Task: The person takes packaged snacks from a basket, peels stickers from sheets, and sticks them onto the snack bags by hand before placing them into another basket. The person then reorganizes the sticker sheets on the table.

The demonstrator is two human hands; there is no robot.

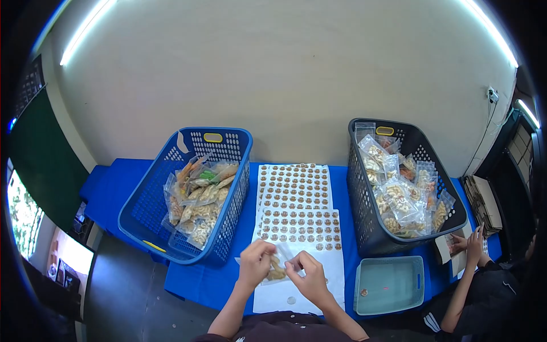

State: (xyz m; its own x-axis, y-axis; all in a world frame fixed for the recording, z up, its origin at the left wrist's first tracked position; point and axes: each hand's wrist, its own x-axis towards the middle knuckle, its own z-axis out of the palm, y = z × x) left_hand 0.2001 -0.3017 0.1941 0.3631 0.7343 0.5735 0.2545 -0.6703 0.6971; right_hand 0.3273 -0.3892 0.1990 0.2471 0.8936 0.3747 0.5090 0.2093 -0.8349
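Note:
A small clear bag of pale snacks (277,270) hangs between my two hands, over the lower part of a sticker sheet. My left hand (257,263) is closed on the bag's upper left side. On its upper right side, my right hand (308,276) pinches the bag. Rows of round brown stickers cover the upper part of the front sheet (302,228). Behind it lies another sticker sheet (295,185), partly covered by the front one.
A blue basket (228,228) of snack bags stands left, a black basket (364,211) of bags right. A shallow pale green tray (390,285) sits front right on the blue cloth (199,282). Another person's hands (474,246) are at the far right, beside brown cardboard (484,205).

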